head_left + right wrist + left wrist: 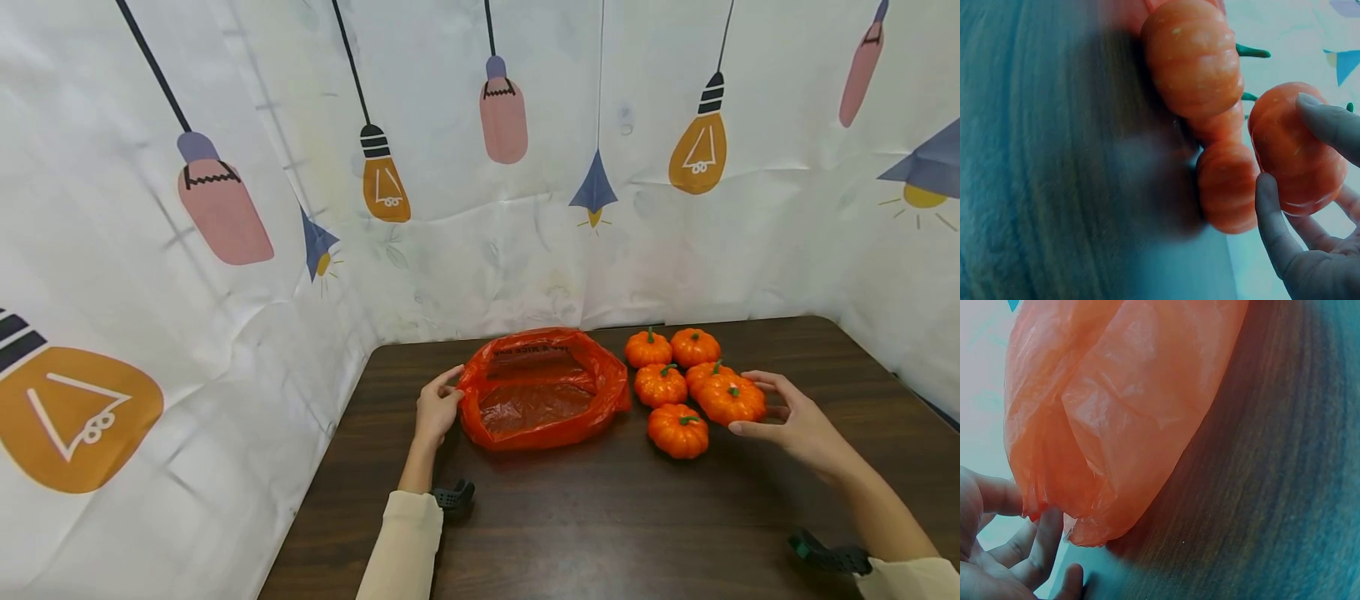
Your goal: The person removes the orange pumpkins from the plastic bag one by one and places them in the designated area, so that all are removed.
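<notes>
A thin red plastic bag [540, 433] lies on the table with its mouth spread wide. At its left edge, my left hand [437, 408] pinches the rim between thumb and fingers; the left wrist view shows the gathered film [1038, 500] there. On the right, my right hand [802, 425] grips a small orange pumpkin [731, 400] with a green stem. In the right wrist view this pumpkin [1294, 150] is lifted off the tabletop, thumb on one side and fingers on the other. Several similar pumpkins [677, 431] sit between the bag and my right hand.
The dark wood table [600, 517] ends at a white curtain [480, 275] printed with lamps, which hangs behind it and along the left side. A dark band [453, 496] is at my left wrist, another [828, 554] at the right.
</notes>
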`<control>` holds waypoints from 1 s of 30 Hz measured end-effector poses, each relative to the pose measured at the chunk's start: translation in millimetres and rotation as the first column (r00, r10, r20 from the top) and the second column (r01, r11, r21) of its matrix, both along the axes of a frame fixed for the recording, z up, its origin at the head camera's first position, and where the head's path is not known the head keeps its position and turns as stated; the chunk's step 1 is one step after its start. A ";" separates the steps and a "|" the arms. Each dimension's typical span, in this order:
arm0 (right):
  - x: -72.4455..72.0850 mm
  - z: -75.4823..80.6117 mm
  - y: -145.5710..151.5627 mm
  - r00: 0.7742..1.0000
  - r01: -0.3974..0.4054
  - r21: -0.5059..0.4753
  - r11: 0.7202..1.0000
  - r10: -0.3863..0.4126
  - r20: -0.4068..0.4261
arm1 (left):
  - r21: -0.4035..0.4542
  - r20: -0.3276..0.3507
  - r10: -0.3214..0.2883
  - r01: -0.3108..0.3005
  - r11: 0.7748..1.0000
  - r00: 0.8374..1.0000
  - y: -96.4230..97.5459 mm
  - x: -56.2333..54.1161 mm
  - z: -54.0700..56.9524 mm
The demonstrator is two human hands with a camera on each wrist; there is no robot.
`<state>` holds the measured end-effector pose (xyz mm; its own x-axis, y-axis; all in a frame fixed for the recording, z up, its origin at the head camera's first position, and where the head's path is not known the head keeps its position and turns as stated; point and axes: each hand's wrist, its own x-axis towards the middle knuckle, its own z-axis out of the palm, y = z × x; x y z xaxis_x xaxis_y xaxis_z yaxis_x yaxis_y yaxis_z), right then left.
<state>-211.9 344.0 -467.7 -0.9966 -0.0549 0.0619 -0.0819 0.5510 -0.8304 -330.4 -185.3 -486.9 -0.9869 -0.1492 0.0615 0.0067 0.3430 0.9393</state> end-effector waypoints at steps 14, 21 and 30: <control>2.3 -10.6 14.5 0.999 -0.023 0.027 0.999 0.022 0.029 | -0.003 0.000 -0.008 0.008 1.000 1.000 0.1 -0.2 -0.7; 2.7 -17.4 18.1 0.997 -0.060 0.038 0.997 0.058 0.058 | -0.013 0.004 -0.009 0.009 1.000 1.000 -0.3 -0.2 -1.7; 1.6 -25.1 20.0 0.992 -0.078 0.047 0.996 0.073 0.106 | -0.011 0.001 -0.009 0.009 1.000 1.000 0.0 -1.1 -1.6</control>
<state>-210.2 364.0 -492.8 -0.9904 -0.1305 -0.0465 -0.0395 0.5882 -0.8078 -331.5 -185.3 -488.4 -0.9882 -0.1400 0.0623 0.0090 0.3529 0.9356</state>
